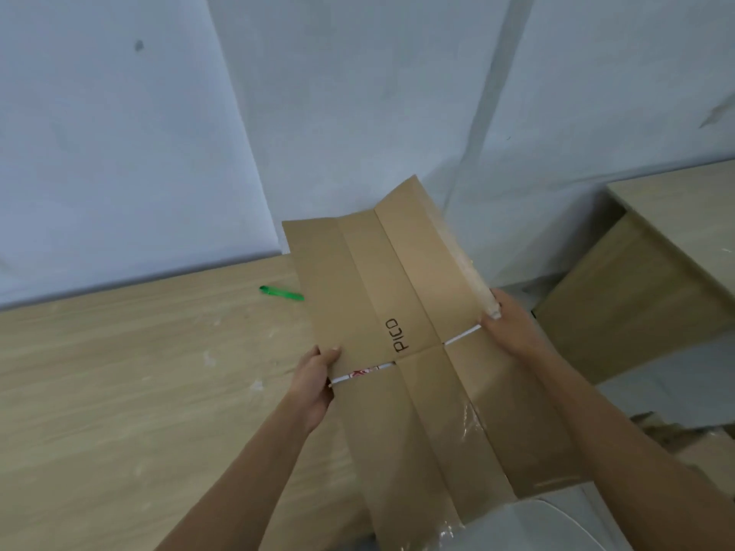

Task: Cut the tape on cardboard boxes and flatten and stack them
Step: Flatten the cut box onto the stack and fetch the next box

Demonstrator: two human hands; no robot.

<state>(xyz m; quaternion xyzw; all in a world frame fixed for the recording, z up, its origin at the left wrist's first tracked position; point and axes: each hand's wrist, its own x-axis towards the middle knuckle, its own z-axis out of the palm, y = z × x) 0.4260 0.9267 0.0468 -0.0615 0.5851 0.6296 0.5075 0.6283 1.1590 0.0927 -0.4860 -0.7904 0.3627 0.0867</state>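
Holding the flattened cardboard box point(401, 312) by both side edges: I see the left hand point(318, 375) and right hand point(509, 324) each gripping it above the table point(119, 371); a green cutter point(281, 293) lies nearby.

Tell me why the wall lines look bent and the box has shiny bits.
Head view: the wide-angle lens curves seams on the pale grey wall; light glares off clear tape on the flattened brown cardboard box; everything looks slightly soft.

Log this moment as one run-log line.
phase: flattening | cardboard box: opened out flat | left hand: grips left edge | right hand: grips right edge | green cutter: lying on table
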